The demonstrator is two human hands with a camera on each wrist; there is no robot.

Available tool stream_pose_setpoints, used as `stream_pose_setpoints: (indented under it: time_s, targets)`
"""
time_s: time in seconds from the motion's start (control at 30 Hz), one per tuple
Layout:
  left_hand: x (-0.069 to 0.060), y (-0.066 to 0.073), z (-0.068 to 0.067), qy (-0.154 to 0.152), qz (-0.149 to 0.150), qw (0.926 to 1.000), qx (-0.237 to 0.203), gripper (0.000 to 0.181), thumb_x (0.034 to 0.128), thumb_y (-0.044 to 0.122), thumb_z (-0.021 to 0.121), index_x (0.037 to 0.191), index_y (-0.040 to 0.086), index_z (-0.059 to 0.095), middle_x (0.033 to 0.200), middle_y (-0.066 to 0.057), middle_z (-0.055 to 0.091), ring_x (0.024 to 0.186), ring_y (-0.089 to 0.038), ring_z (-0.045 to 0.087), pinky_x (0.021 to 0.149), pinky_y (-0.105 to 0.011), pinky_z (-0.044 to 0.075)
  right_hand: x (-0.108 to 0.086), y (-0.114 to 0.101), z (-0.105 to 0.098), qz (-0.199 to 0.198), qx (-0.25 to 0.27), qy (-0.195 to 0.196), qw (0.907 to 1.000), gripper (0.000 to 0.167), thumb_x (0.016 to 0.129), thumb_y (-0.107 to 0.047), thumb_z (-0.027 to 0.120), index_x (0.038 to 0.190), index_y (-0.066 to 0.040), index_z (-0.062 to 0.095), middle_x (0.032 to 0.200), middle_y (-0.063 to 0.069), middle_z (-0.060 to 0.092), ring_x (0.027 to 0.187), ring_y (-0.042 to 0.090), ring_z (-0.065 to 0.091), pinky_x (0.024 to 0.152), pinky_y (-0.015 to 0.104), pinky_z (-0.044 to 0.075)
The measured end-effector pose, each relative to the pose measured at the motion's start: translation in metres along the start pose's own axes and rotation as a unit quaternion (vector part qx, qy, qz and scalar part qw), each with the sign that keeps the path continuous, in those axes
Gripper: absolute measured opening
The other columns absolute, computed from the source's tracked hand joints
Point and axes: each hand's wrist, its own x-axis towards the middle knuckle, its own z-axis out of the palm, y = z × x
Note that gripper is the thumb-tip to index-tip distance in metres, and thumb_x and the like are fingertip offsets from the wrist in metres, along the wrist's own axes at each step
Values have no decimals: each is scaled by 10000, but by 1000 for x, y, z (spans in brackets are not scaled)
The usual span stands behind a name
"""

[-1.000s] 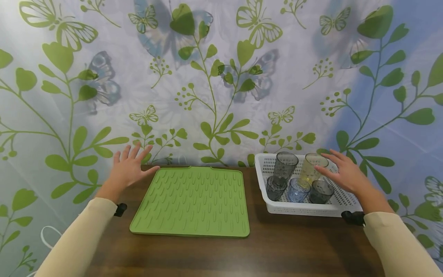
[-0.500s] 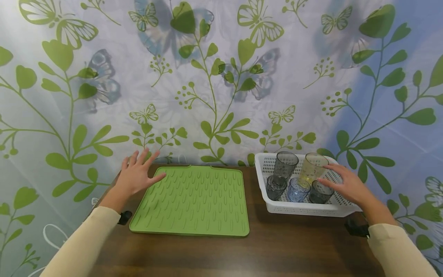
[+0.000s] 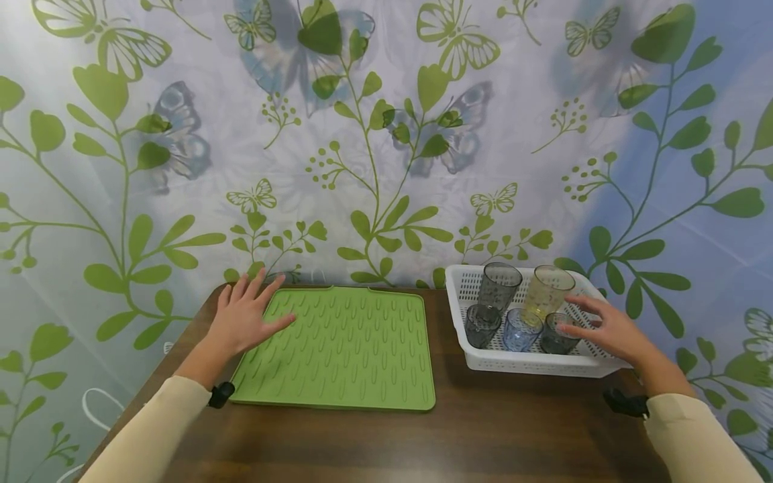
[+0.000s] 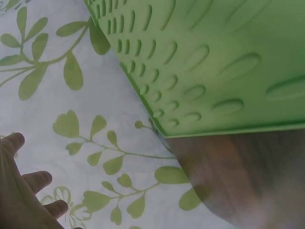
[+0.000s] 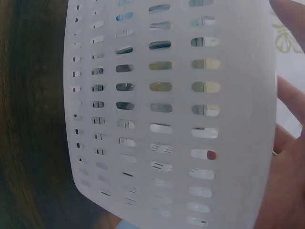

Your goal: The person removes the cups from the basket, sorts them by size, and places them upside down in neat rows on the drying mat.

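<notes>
Loosely spread, empty hands [image 3: 241,327] [image 3: 614,330] hover; basket walls [image 3: 543,364] ring five glasses [image 3: 521,333] near green mat [image 3: 341,352].

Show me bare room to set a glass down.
Bare: the green mat, apart from its left edge by the left hand; the table in front of the mat and between mat and basket. Crowded: the basket, with five glasses and the right hand at its right side.

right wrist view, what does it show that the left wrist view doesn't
Only the right wrist view: the white basket's slotted side, a yellow glass glimpsed through the slots, and the right hand.
Only the left wrist view: the green mat and the left hand.
Both: brown table and green-patterned cloth.
</notes>
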Motion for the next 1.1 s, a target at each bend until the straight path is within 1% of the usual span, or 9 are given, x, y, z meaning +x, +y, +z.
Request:
stream_pose_setpoints:
  time_s: [0.1, 0.2, 0.3, 0.43, 0.6, 0.77, 0.93, 1.1]
  targets:
    - [-3, 3, 3, -22, -6, 10000, -58, 906, 931, 749, 517, 1652, 282, 227, 1711, -194, 155, 1538, -527, 138, 1193, -748, 104, 0, 2, 1, 121, 3, -128, 9998, 894, 926, -523, 724, 1575, -30, 356, 1586, 353, 315, 1394, 594, 343, 1000, 784, 375]
    - [-4, 9, 6, -19, -35, 9998, -200, 905, 930, 739, 531, 1650, 276, 235, 1707, -199, 170, 1543, -522, 123, 1194, -746, 98, 7, 8, 0, 155, 4, -266, 9995, 902, 914, -527, 736, 1572, -37, 362, 1578, 368, 318, 1395, 595, 346, 979, 794, 378]
    - [-5, 16, 8, 17, -50, 9995, -300, 908, 926, 721, 558, 1648, 265, 246, 1703, -198, 186, 1545, -516, 128, 1197, -742, 105, 14, 14, -2, 132, 53, -371, 9992, 893, 907, -510, 753, 1567, -43, 373, 1571, 372, 330, 1400, 587, 353, 974, 794, 386]
    - [-7, 25, 12, 59, -79, 9993, -358, 901, 929, 703, 569, 1647, 261, 251, 1702, -186, 196, 1543, -511, 146, 1198, -736, 121, 24, 22, -6, 66, 143, -524, 9985, 877, 910, -452, 767, 1562, -21, 371, 1556, 382, 343, 1392, 591, 357, 977, 786, 394]
    - [-8, 35, 19, 196, -101, 9985, -500, 876, 932, 675, 591, 1638, 258, 281, 1693, -181, 225, 1531, -512, 187, 1182, -745, 156, 36, 29, -9, -34, 114, -659, 9978, 867, 901, -410, 784, 1552, -2, 381, 1542, 368, 374, 1371, 595, 380, 968, 779, 404]
    - [-9, 42, 24, 281, -49, 9963, -812, 860, 932, 637, 622, 1630, 251, 300, 1690, -175, 234, 1524, -512, 208, 1160, -752, 191, 38, 31, -9, 10, 81, -750, 9972, 885, 890, -410, 796, 1547, 15, 383, 1541, 359, 388, 1357, 599, 400, 968, 757, 425]
    - [-12, 51, 25, 357, 53, 9928, -1142, 849, 937, 593, 645, 1624, 217, 316, 1683, -187, 247, 1516, -520, 223, 1126, -779, 230, 39, 30, -10, 78, 13, -858, 9963, 892, 885, -414, 798, 1536, 36, 384, 1531, 370, 393, 1333, 603, 431, 957, 724, 463]
    - [-13, 60, 26, 377, 88, 9867, -1580, 835, 947, 554, 657, 1628, 221, 307, 1683, -182, 253, 1511, -534, 230, 1103, -801, 251, 41, 28, -11, 155, -23, -944, 9954, 896, 883, -414, 797, 1533, 42, 382, 1527, 379, 390, 1328, 610, 439, 943, 706, 483]
